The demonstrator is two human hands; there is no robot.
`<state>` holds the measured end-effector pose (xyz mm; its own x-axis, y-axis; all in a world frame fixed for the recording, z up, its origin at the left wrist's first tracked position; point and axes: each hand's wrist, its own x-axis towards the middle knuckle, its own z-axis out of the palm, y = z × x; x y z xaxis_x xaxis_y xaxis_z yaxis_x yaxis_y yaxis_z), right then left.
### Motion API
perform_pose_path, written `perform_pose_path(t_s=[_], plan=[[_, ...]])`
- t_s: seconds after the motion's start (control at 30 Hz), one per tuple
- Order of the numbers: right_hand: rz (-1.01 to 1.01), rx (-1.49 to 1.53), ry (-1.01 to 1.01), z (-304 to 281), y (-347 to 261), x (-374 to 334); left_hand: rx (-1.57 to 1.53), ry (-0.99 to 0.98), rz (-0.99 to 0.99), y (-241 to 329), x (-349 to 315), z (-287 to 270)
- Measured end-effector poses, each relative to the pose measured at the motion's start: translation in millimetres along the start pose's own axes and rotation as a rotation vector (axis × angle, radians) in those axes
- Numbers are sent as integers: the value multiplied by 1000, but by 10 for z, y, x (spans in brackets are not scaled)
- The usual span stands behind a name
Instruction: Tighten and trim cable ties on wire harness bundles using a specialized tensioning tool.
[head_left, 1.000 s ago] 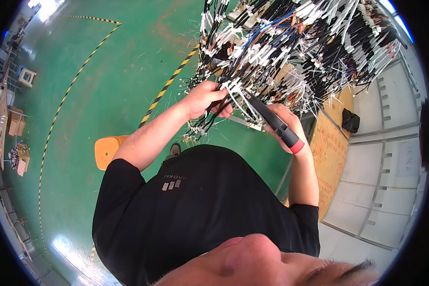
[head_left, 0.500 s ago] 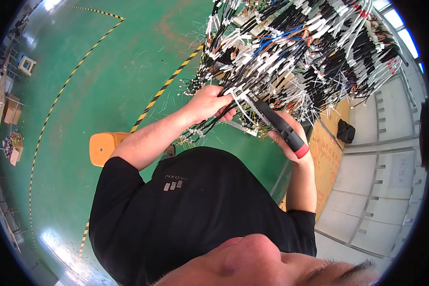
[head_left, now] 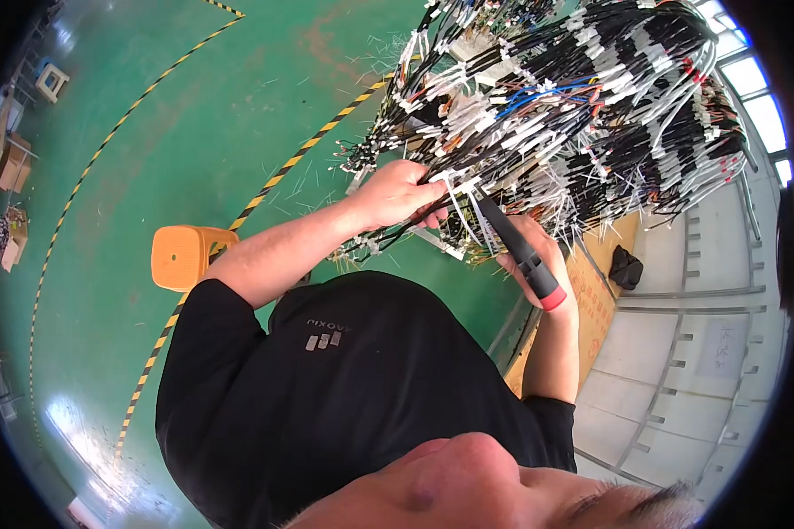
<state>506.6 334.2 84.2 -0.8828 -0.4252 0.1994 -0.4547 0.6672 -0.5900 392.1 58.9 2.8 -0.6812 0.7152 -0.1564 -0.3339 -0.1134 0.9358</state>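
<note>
My left hand (head_left: 401,196) is closed around a bundle of black wires (head_left: 388,236) at the near left edge of a big hanging mass of wire harnesses (head_left: 538,106). Beside its fingertips, white cable ties (head_left: 457,196) loop at the bundle, their loose tails hanging down. In my right hand (head_left: 545,251) is a black cable tie gun (head_left: 513,240) with a red rear end. Its nose points up and left, close to the ties; whether a tail sits in the nose is too small to tell. My right fingers are partly hidden behind the tool.
An orange stool (head_left: 176,257) stands on the green floor to the left, near black-and-yellow floor tape (head_left: 282,172). A cardboard sheet (head_left: 582,309) and a black bag (head_left: 625,267) lie on the right, beside white panels (head_left: 653,353). Cardboard boxes (head_left: 15,166) stand far left.
The view has shifted slightly. My left hand still grips the bundle, and the cable tie gun stays beside it at a slightly steeper angle.
</note>
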Motion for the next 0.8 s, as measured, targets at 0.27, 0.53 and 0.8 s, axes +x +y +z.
perform_pose_path(t_s=[0.27,0.53,0.8], plan=[[96,-226,96,296,32,-100,20,-73,32,8,-7,-60],[18,-253,147,270,150,-205,-70,-156,39,-51,90,-289],[47,-78,147,129,-77,-195,-61,-216,92,-18,104,-311]])
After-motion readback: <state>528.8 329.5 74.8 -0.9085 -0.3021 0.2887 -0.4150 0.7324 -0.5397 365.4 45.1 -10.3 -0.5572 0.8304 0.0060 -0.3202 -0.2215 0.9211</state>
